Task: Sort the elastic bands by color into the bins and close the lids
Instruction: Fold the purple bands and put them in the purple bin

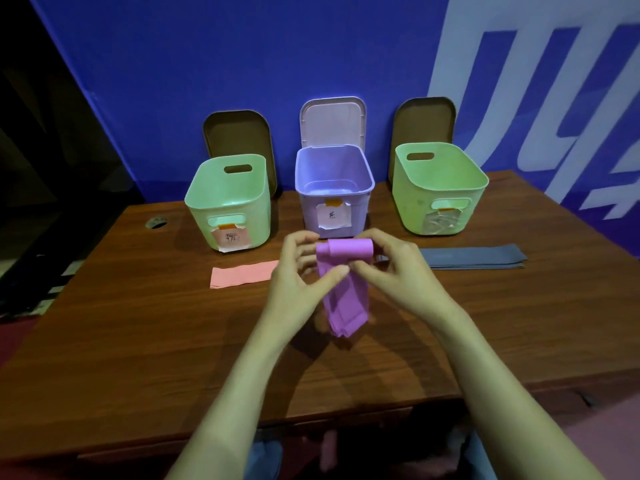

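Both hands, left [298, 268] and right [388, 268], pinch the purple band [346, 292] mid-counter, rolling it compact, likely to fit the purple bin [334, 188] behind.

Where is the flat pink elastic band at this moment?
In the head view, the flat pink elastic band lies on the brown wooden table, in front of the left green plastic bin and just left of the left hand.

You've got the stretchy purple elastic band [343, 289] half rolled, its tail hanging above the desk. The flat pink elastic band [242, 274] lies left, the folded grey-blue elastic band [474, 257] right. The two green plastic bins [229, 202] [441, 188] and the lilac plastic bin [334, 188] all stand open, lids up.
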The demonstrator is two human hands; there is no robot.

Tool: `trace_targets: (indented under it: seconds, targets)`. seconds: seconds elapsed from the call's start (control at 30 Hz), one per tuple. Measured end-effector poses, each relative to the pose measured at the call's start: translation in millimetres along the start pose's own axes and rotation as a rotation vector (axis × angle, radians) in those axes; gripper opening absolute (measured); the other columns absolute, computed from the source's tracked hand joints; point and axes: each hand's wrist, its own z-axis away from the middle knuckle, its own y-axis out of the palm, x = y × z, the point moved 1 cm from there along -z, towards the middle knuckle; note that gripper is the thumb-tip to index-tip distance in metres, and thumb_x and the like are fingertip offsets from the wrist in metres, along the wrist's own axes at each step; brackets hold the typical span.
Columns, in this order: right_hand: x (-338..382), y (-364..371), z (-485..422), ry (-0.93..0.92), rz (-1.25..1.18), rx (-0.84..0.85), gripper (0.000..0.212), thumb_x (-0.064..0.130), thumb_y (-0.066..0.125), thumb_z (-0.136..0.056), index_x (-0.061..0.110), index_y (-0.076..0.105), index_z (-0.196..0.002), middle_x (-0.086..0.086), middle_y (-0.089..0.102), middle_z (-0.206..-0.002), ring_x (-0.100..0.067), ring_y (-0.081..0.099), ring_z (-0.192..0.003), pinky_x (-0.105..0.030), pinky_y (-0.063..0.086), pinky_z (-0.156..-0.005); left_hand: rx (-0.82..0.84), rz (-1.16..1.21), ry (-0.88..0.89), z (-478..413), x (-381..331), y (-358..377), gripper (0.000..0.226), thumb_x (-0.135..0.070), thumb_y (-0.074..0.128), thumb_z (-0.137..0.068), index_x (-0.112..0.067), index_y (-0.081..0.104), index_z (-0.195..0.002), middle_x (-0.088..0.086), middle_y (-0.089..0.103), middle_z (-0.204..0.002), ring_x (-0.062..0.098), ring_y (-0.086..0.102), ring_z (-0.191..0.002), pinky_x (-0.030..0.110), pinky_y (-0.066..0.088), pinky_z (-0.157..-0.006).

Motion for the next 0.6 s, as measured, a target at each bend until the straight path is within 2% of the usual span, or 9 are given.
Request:
trace_targets:
  seconds: [0.07, 0.13, 0.2, 0.27, 0.3, 0.33, 0.43, 0.5, 0.6]
  targets:
    - [-6.9, -3.3, -10.9, 0.029, -0.068, -0.071, 0.016, 0.016, 0.066, -0.081, 0.024, 0.059, -0.092, -0.006, 0.065, -0.081, -0.029, 0.059, -0.076, -0.033, 0.048, -0.065, 0.130, 0.044, -0.102, -6.3, 13.0, 10.8, 0.044, -0.014, 0.076, -0.076, -0.029, 0.055, -0.112, -0.004, 0.067, -0.108, 0.011, 0.064, -0.100, 0.022, 0.053, -0.082]
    - [-18.3, -3.9, -27.7, 0.053, -0.083, -0.102, 0.019, 0.017, 0.066, -0.081, 0.031, 0.058, -0.088, -0.005, 0.064, -0.079, -0.034, 0.057, -0.072, -0.031, 0.045, -0.059, 0.195, 0.043, -0.188, -14.9, 28.4, 19.7, 0.043, -0.013, 0.073, -0.079, -0.031, 0.056, -0.114, -0.003, 0.069, -0.110, 0.011, 0.066, -0.099, 0.026, 0.055, -0.079]
    - [-33.7, -2.8, -48.9, 0.085, -0.108, -0.108, 0.024, 0.015, 0.066, -0.082, 0.037, 0.056, -0.087, 0.003, 0.063, -0.074, -0.023, 0.055, -0.062, -0.025, 0.042, -0.057, 0.119, 0.037, -0.239, -31.4, 41.6, 23.3, 0.044, -0.013, 0.072, -0.080, -0.035, 0.054, -0.113, -0.005, 0.067, -0.112, 0.011, 0.065, -0.101, 0.033, 0.055, -0.085]
    - [-47.2, -1.6, -75.3, 0.127, -0.151, -0.110, 0.021, 0.014, 0.065, -0.083, 0.033, 0.057, -0.088, 0.011, 0.059, -0.071, 0.001, 0.050, -0.056, -0.016, 0.039, -0.057, 0.024, -0.009, -0.243, -55.3, 48.1, 23.9, 0.039, -0.015, 0.072, -0.080, -0.035, 0.053, -0.107, -0.004, 0.066, -0.110, 0.013, 0.064, -0.101, 0.041, 0.053, -0.089]
    - [-53.0, -1.8, -90.1, 0.147, -0.159, -0.109, 0.018, 0.014, 0.065, -0.083, 0.029, 0.057, -0.088, 0.012, 0.058, -0.069, 0.003, 0.049, -0.055, -0.015, 0.039, -0.057, -0.002, -0.018, -0.244, -69.2, 49.2, 23.7, 0.037, -0.015, 0.072, -0.079, -0.034, 0.053, -0.105, -0.003, 0.066, -0.109, 0.015, 0.064, -0.101, 0.043, 0.053, -0.090]
    - [-57.2, -3.0, -105.4, 0.165, -0.165, -0.106, 0.014, 0.017, 0.065, -0.082, 0.027, 0.057, -0.087, 0.011, 0.058, -0.069, 0.001, 0.050, -0.057, -0.018, 0.040, -0.058, -0.010, -0.009, -0.249, -82.6, 47.3, 23.7, 0.037, -0.015, 0.072, -0.079, -0.033, 0.054, -0.106, -0.003, 0.066, -0.109, 0.016, 0.064, -0.101, 0.042, 0.053, -0.089]
    - [-62.5, -13.1, -154.1, 0.181, -0.163, -0.098, 0.012, 0.020, 0.063, -0.080, 0.024, 0.058, -0.090, 0.003, 0.063, -0.077, -0.020, 0.060, -0.071, -0.035, 0.049, -0.069, -0.002, -0.022, -0.237, -125.0, 32.7, 20.5, 0.039, -0.016, 0.071, -0.081, -0.028, 0.054, -0.115, -0.002, 0.066, -0.111, 0.014, 0.064, -0.101, 0.034, 0.054, -0.086]
    - [-64.4, -23.4, -187.8, 0.194, -0.148, -0.107, 0.012, 0.015, 0.064, -0.081, 0.016, 0.059, -0.092, -0.004, 0.065, -0.083, -0.024, 0.061, -0.080, -0.035, 0.049, -0.074, -0.006, -0.021, -0.263, -155.4, 19.4, 17.6, 0.038, -0.021, 0.070, -0.082, -0.024, 0.055, -0.117, -0.001, 0.067, -0.109, 0.013, 0.064, -0.098, 0.030, 0.054, -0.083]
    - [-70.0, -33.8, -234.7, 0.250, -0.125, -0.109, 0.016, 0.013, 0.065, -0.083, 0.009, 0.058, -0.096, -0.005, 0.064, -0.083, -0.018, 0.057, -0.074, -0.030, 0.048, -0.074, -0.018, 0.068, -0.379, -200.9, 10.3, 16.8, 0.030, -0.020, 0.068, -0.083, -0.021, 0.059, -0.112, -0.002, 0.068, -0.105, 0.014, 0.066, -0.096, 0.030, 0.053, -0.086]
